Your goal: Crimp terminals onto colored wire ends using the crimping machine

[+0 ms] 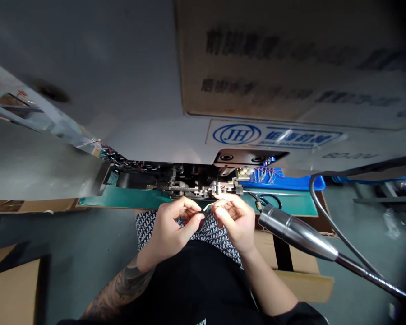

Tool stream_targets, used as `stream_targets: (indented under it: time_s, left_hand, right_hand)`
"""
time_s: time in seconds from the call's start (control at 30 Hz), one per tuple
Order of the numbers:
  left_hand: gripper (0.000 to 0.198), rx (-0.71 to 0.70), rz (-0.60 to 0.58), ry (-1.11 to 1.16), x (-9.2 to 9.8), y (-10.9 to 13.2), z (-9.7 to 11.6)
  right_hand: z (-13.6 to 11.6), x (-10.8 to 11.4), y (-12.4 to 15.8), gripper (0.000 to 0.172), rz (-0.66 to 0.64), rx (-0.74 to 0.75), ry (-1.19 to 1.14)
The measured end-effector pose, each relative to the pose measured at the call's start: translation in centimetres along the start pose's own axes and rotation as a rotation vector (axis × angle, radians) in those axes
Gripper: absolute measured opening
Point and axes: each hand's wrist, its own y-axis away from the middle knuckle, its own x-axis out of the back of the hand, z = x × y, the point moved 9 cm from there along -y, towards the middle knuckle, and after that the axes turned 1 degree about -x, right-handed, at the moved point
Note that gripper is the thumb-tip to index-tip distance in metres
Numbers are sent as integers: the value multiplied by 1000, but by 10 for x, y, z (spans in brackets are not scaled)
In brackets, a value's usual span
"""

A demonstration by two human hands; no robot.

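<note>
My left hand (174, 223) is closed, with thumb and fingertips pinched at the dark end of a small wire lead. My right hand (235, 219) pinches the thin wire lead (209, 205), which shows pale, orange and blue strands between the two hands. Both hands are over my lap, just in front of the press machine's metal tooling (203, 189). What exactly sits at the lead's dark end is too small to make out.
The large grey machine housing (104, 81) hangs close above. A blue tray (291, 182) with wires stands on the green table (301, 203). A metal gooseneck lamp (297, 232) reaches in from the right. Cardboard boxes (13, 289) are on the floor.
</note>
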Motion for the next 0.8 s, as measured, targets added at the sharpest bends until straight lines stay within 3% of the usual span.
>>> stream_targets:
  time_s: [0.13,0.27,0.43,0.53,0.63,0.8]
  left_hand:
    - [4,40,27,88,0,4,-4]
    - [7,95,31,220,-2,4,-10]
    - [5,86,27,257,-4,5,-6]
    - [14,91,9,270,-7,7,-7]
    - [21,94,-22,307,-10,9,-8]
    - [20,64,-56,306,-12,10,-3]
  right_hand:
    - [5,-13,6,37,-59,-7,-14]
    - [8,-22,14,45,-36,-62,-127]
    - [14,-30,18,30,-37,-141,-267]
    - [17,-28,18,22,-5,-165,-246]
    - [16,-25,18,20,26,-166,-210]
    - [8,-28,15,21,-33,-165,-194]
